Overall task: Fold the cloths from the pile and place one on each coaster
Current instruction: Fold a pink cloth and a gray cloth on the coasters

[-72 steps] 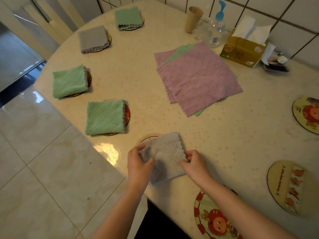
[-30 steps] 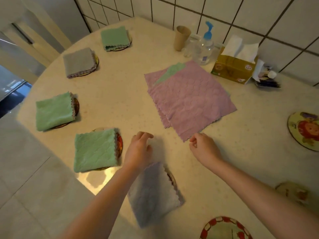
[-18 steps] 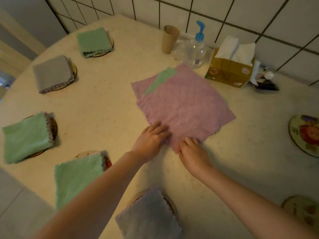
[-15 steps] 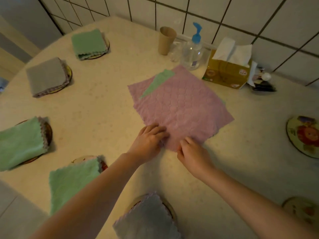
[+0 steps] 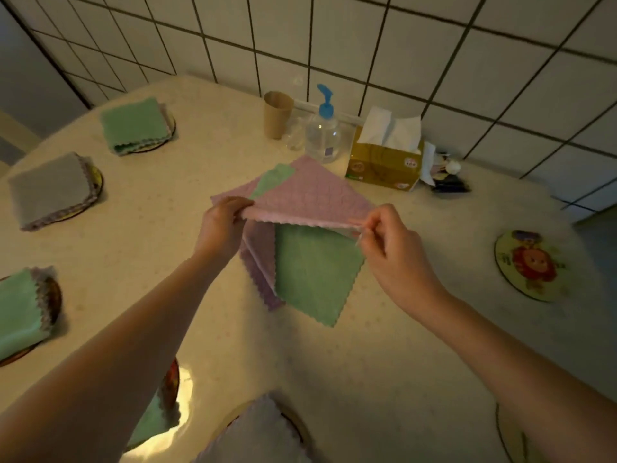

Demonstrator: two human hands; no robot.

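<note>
While both arms reach forward, left hand (image 5: 220, 225) and right hand (image 5: 389, 248) pinch the pink cloth (image 5: 310, 203) edge.

The left arm hid most of one folded green cloth (image 5: 152, 426) and its coaster (image 5: 172, 382). The bottom edge cut off the pale folded cloth (image 5: 257, 436). Small dark things (image 5: 447, 182) beside the tissue box (image 5: 384, 165) were too small to tell. A coaster (image 5: 514, 439) at the bottom right was mostly hidden.
</note>
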